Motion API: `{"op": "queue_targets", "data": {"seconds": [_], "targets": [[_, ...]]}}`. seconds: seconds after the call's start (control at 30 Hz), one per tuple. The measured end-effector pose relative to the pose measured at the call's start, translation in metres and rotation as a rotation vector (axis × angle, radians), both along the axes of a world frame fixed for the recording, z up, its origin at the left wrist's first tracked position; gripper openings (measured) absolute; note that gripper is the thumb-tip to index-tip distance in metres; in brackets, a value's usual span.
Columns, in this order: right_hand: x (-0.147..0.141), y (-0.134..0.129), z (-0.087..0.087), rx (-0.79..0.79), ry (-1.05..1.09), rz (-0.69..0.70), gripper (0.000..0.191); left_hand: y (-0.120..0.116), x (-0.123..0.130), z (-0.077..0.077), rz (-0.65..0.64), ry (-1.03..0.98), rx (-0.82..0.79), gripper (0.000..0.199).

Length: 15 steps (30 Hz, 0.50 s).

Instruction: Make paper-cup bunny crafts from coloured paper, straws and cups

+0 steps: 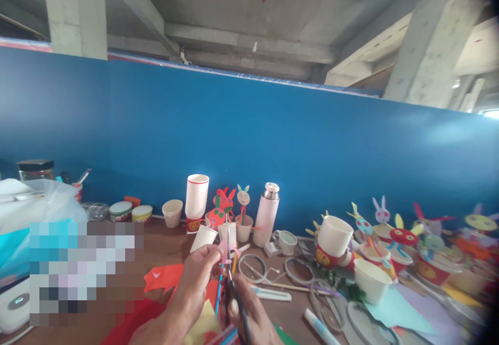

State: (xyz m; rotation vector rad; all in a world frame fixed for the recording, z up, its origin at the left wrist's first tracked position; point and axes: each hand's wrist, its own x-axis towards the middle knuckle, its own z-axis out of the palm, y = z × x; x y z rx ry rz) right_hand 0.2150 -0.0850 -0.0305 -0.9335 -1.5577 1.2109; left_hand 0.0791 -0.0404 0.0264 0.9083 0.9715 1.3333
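Low in the middle of the head view, my left hand [195, 280] pinches a small pink paper piece [225, 253] between thumb and fingers. My right hand [255, 308] is closed round black-handled scissors [243, 306], whose blades point away from me and meet the pink paper. I cannot tell how far apart the blades are. Beneath my hands lie orange paper [166, 276], red paper [136, 321] and a yellowish sheet [206, 321]. A white utility knife [273, 294] lies just right of my right hand.
Stacked paper cups [197, 197], red paper rabbits [225, 199] in cups and a pink thermos [267, 215] stand along the blue partition [234, 127]. Tape rolls [252, 268], a marker [319, 327] and more rabbit cups [374, 246] occupy the right. Plastic bags [42, 204] lie left.
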Motion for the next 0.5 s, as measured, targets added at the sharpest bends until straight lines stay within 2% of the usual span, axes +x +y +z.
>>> {"op": "queue_targets", "data": {"seconds": [0.1,0.27,0.5], "targets": [[0.0002,-0.0012,0.0007,0.000,-0.014,-0.019,0.063,-0.0022,0.0031,0.0029,-0.010,-0.012,-0.006,0.010],[0.0029,0.0013,0.0014,-0.015,-0.026,0.042,0.068,-0.0071,0.0062,0.0056,-0.024,-0.027,-0.003,0.012],[-0.0013,-0.0037,-0.0021,-0.078,0.012,-0.122,0.078,-0.0053,0.0070,-0.0019,-0.024,-0.030,0.007,0.011]]}}
